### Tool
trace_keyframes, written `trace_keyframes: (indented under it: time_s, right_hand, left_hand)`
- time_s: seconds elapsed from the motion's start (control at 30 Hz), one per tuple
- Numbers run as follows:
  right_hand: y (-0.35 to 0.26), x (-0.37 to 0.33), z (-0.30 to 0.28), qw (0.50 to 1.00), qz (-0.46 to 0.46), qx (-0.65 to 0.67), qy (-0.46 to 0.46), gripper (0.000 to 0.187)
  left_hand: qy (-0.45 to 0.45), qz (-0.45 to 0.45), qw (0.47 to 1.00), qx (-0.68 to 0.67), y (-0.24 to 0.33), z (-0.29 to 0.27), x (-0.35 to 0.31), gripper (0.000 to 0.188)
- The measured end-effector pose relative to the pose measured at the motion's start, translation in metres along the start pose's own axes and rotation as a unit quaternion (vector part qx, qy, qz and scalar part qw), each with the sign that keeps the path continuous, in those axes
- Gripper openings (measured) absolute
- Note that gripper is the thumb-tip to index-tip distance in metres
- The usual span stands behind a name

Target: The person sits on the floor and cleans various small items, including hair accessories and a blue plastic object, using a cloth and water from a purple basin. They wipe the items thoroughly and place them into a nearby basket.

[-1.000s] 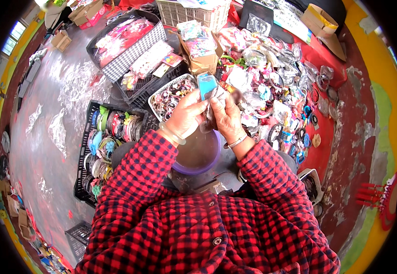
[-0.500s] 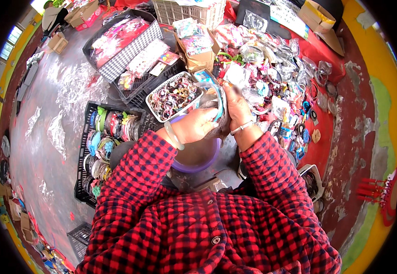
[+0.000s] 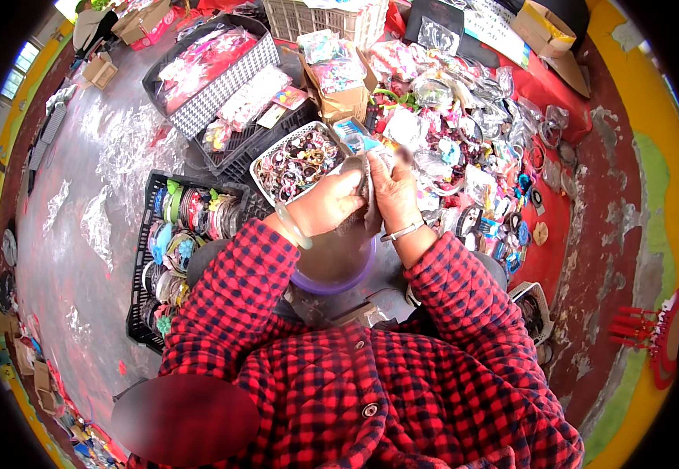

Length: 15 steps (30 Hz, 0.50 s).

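Note:
Both my hands meet above a purple basin (image 3: pixel 325 288) with murky water in it. My left hand (image 3: pixel 325 205) is closed on one side of a damp grey-brown cloth (image 3: pixel 370 207). My right hand (image 3: pixel 396 191) pinches the same cloth near its top, thumb and fingers together. The cloth hangs folded between the hands, and whether anything is wrapped in it is hidden. Just beyond the left hand sits a white basket (image 3: pixel 258 173) full of hair ties. Behind the fingers lies a blue package (image 3: pixel 352 133).
A black crate (image 3: pixel 139 301) of rolled headbands stands at the left. Bagged hair accessories (image 3: pixel 441 117) are heaped on the red cloth (image 3: pixel 546 242) to the right. Beyond are a cardboard box (image 3: pixel 343 100), a patterned bin (image 3: pixel 226 78) and a beige crate (image 3: pixel 327 23).
The cloth was bunched around a light-blue band; now it hangs narrower and that band no longer shows clearly. My right hand has turned and shifted slightly.

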State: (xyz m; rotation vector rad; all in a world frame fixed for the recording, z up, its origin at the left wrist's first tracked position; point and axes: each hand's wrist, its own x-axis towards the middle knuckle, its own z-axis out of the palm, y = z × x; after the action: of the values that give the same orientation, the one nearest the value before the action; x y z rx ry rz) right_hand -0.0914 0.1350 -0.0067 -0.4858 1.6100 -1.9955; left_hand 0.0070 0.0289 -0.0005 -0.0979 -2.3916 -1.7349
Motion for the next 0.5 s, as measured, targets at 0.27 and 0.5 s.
trace_keyframes:
  time_s: [0.27, 0.5]
  right_hand:
    - [-0.021, 0.003, 0.001, 0.977, 0.191, 0.049, 0.085, 0.034]
    - [0.0, 0.005, 0.0, 0.979, 0.13, 0.153, -0.033, 0.026]
  left_hand:
    - [-0.046, -0.023, 0.984, 0.168, 0.001, 0.004, -0.004, 0.02]
    - [0.033, -0.052, 0.985, -0.163, -0.012, -0.002, 0.003, 0.035]
